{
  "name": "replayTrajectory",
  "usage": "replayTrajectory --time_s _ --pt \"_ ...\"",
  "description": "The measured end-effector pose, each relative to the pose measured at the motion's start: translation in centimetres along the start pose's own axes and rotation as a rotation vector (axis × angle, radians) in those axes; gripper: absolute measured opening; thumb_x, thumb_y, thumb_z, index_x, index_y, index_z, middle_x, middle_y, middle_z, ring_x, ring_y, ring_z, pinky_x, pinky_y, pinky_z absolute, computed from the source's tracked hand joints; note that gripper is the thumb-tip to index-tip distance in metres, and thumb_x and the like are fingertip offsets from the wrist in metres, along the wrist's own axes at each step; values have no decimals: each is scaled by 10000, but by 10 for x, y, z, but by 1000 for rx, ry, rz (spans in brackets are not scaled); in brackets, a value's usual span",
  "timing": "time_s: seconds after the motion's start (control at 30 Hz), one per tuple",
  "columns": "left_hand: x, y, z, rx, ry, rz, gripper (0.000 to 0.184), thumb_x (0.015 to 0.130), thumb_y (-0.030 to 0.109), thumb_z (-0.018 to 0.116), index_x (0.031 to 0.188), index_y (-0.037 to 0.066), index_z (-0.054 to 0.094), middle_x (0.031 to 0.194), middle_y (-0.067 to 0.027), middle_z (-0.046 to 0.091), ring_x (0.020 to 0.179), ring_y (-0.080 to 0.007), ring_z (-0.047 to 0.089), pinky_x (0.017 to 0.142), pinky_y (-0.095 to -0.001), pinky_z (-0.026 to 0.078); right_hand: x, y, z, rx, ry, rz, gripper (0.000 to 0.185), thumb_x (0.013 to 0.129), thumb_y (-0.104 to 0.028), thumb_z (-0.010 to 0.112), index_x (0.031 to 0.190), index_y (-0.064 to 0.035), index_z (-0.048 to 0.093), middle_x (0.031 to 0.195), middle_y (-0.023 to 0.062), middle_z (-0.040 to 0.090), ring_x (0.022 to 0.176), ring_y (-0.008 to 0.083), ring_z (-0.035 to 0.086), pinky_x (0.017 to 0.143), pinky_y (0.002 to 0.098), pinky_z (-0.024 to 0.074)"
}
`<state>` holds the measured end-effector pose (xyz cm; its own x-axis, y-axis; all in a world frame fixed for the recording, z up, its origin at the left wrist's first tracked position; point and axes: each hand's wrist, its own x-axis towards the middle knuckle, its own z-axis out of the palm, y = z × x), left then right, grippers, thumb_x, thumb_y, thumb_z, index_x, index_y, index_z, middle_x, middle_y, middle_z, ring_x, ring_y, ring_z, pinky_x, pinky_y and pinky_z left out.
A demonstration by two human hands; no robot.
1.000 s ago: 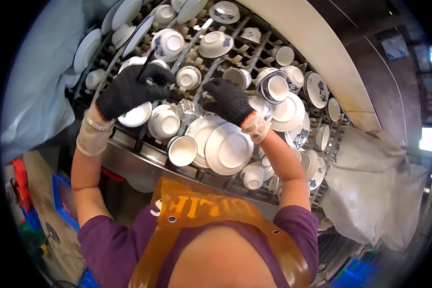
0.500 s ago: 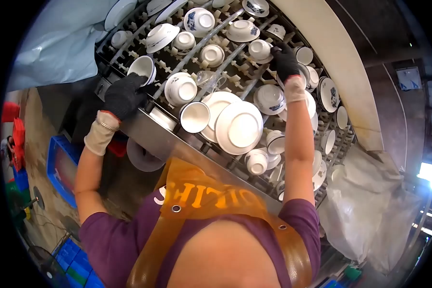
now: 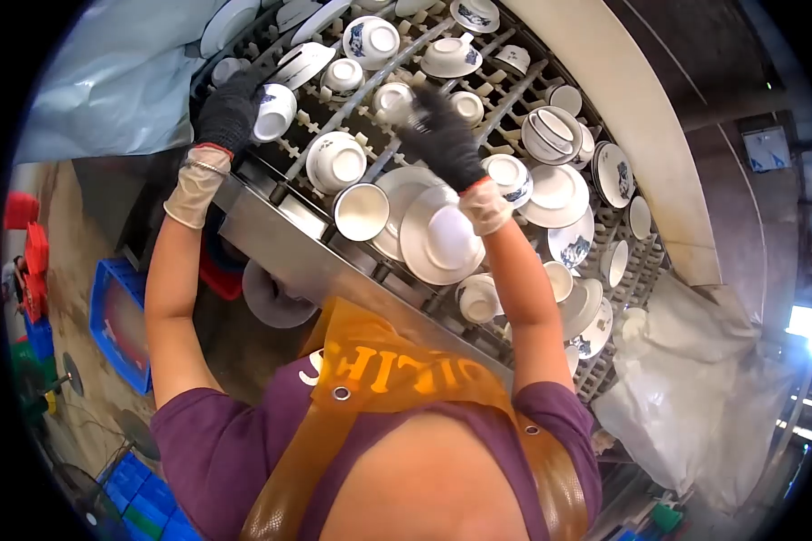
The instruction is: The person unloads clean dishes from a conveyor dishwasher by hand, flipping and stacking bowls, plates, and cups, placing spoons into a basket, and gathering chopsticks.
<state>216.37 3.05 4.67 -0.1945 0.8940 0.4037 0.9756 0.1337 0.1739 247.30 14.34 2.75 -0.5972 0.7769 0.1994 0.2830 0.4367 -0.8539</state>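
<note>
My left hand (image 3: 233, 113), in a black glove over a pale cuff, is at the upper left of the pegged rack. Its fingers stretch forward between a small white cup (image 3: 228, 70) and an upturned blue-patterned bowl (image 3: 275, 113). My right hand (image 3: 440, 144), gloved the same way, is over the middle of the rack. Motion smears its fingertips beside a small white cup (image 3: 394, 104); whether they grip anything is unclear. Another small cup (image 3: 466, 108) sits just beyond it. Below the right wrist lie stacked white plates (image 3: 419, 239), partly covered by the arm.
The rack carries many bowls, cups and plates between grey bars (image 3: 363, 95). A metal edge (image 3: 275, 243) runs along its near side. Plastic sheeting (image 3: 108, 81) hangs at the left, and more sheeting (image 3: 695, 388) at the right. A blue crate (image 3: 117, 320) stands on the floor.
My left hand has moved up and away from the bowl, which now rests bottom-up. My right hand has moved left and nearer from the rack's far right side. One small cup has shifted left.
</note>
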Motion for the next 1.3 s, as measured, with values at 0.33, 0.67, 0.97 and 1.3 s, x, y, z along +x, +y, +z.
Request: replayTrajectory --time_s 0.33,0.67,0.97,1.3 --pt "-80 153 -76 -909 -135 63 640 651 172 783 1209 35 502 1110 -138 572 996 -203 561 882 -326 438 -76 -89 14 669 -322 162 443 810 -191 607 1173 10 453 1030 198 565 890 272 589 755 322 479" --pt "-157 113 -116 -923 -345 -573 190 715 102 690 843 14 581 730 -25 574 685 -66 506 597 -245 435 -42 -48 56 -291 -356 -380 459 724 -359 681 1079 -81 593 918 176 631 844 317 623 745 392 493" --pt "-236 53 -99 -294 -161 -352 401 767 192 685 1098 -8 577 1007 -137 624 886 -214 603 786 -320 473 -5 -18 14 -516 -482 -452 427 696 -409 667 1014 -127 629 939 132 630 875 317 608 737 409 478" --pt "-70 39 -33 -237 21 -187 541 816 243 633 1275 31 442 1225 -204 513 1129 -316 493 955 -374 380 -59 45 -27 -713 -29 -366 209 782 -234 604 932 -90 590 860 120 593 779 294 601 621 399 476"
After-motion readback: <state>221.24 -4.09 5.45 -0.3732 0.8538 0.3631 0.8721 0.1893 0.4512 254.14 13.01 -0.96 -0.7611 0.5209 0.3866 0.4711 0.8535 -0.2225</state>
